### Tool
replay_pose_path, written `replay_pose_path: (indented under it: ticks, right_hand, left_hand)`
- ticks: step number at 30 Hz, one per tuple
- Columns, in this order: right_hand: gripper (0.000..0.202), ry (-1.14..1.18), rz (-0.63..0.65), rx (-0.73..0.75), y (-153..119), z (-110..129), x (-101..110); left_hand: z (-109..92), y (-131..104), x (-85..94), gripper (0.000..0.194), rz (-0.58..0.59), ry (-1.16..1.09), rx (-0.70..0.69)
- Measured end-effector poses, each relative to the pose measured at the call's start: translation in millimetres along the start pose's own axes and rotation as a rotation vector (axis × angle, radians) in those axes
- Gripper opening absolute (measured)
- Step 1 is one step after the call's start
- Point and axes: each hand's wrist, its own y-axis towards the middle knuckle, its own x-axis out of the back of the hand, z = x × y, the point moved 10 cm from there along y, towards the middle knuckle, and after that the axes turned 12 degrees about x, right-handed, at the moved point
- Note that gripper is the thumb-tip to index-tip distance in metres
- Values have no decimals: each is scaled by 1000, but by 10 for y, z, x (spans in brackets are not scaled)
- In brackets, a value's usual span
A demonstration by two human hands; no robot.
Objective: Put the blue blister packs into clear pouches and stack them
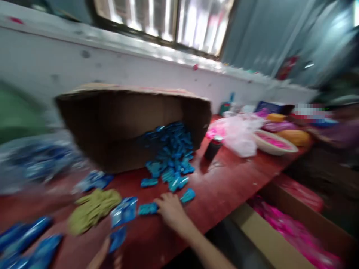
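Note:
My left hand, partly cut off by the bottom edge and blurred, has its thumb and fingers closed on a small blue plastic packet. Just above lies a clear-and-blue plastic packet on the red table. My right hand rests low over the tabletop, its fingertips closed on the end of a small teal piece. To its right sits another teal piece. Beyond it, a heap of blue-teal pieces spills from a cardboard box tipped on its side.
A yellow-green cloth and blue packets lie at left, near a clear bag. Right of the box stand a dark can, a white plastic bag and a basket of pink pieces. An open carton is below the table's edge.

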Motion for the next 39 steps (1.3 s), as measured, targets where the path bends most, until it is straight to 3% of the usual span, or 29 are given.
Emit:
replay_pose_path:
  ticks: [1, 3, 6, 12, 17, 19, 23, 26, 29, 33, 39]
  right_hand:
    - [18, 40, 17, 26, -8, 4, -53]
    - [23, 108, 42, 76, 3, 28, -149]
    - [39, 175, 27, 97, 25, 115, -175]
    - [39, 112, 87, 136, 64, 509, -237]
    - [32, 173, -50, -4, 143, 399, -291]
    - [35, 292, -125, -21, 150, 340, -271]
    - [32, 756, -225, -36, 81, 323, -177]
    - [35, 1017, -209, -3, -33, 494, -82]
    - [40, 1137, -131, 40, -151, 717, -54]
    - [40, 1142, -72, 86, -211, 863, -42]
    - [37, 1019, -119, 192, -185, 912, 139]
  left_hand:
    - [-78, -36, 297, 9, -25, -16, -3]
    - [-162, -104, 684, 10, 3, -12, 25]
    - [-185, -105, 877, 14, 113, 0, 83]
    - [-168, 51, 914, 12, 171, -43, 74]
    - [-185, 41, 934, 15, 155, -43, 39]
    - [-192, 37, 956, 16, 134, -55, 34]
    - [-219, 48, 995, 17, 101, -69, -7]
    - [-252, 49, 991, 15, 101, -69, -60]
    - [-263, 38, 970, 14, 114, -71, -84]
    - [-301, 10, 940, 18, 159, -57, -122]
    - [-378, -28, 951, 24, 188, -18, -189]
